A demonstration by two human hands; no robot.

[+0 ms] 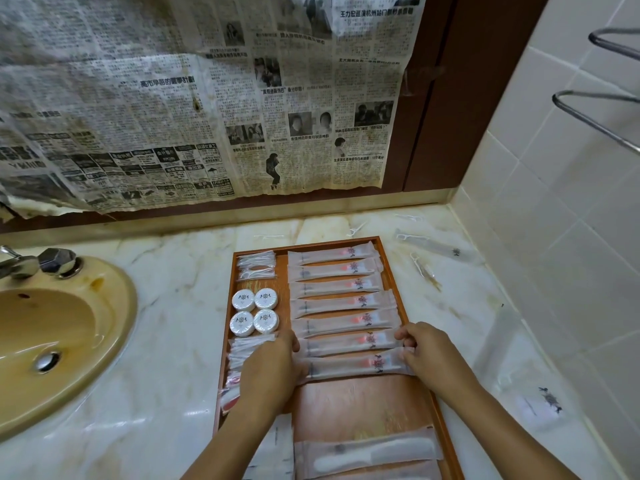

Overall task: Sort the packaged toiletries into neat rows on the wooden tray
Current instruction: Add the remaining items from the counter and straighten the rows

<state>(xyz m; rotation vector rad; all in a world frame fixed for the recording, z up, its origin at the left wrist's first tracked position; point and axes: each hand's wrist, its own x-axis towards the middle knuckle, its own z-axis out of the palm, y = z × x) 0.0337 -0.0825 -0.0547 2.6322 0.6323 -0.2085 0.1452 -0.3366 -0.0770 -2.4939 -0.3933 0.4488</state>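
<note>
Left hand [273,368] and right hand [424,351] pinch opposite ends of sachet [356,365], nearest of seven in row on tray [363,400]. Tray sits on desk [173,271] beside sink [52,334]. Round soaps [254,310] left of row. Comb packet [367,452] at near end.

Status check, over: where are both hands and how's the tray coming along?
Left hand and right hand pinch the ends of the seventh toothbrush packet. Six packets rowed above on wooden tray. Loose packet waits on counter. Nothing blocking.
</note>
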